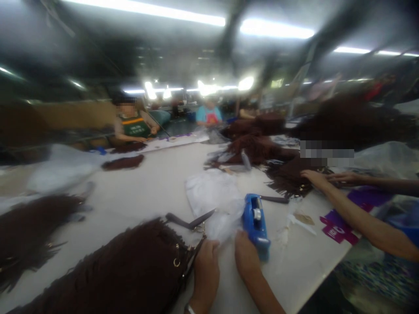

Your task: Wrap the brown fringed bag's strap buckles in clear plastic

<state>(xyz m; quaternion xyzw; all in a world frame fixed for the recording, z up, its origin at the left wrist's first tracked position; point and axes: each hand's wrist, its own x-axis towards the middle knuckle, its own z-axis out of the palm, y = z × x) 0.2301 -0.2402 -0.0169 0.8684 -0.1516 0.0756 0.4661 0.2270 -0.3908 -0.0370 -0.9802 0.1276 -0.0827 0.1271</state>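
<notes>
Fringed brown bag (114,266) lies on the near part of the table (157,187), running out of view at the bottom, well apart from the table's right edge. Your left hand (207,270) is at the bag's ringed end, its fingers apparently curled around the border there, though blur hides the tips. Your right hand (246,257) rests just beside the blue tape dispenser (258,231), nearer the right edge; its fingers are turned away from view, so there is no telling whether they grip anything. The dark strap (188,225) juts toward the crumpled white sheet (209,187), which lies farther from you.

Your step in hand looks like steadying the bag by its hardware end. Moving on from here calls for a firm left hold without tugging the fringe, and a right-hand path clear of the dispenser and of the co-worker's hand (314,179) by the table's right side.
</notes>
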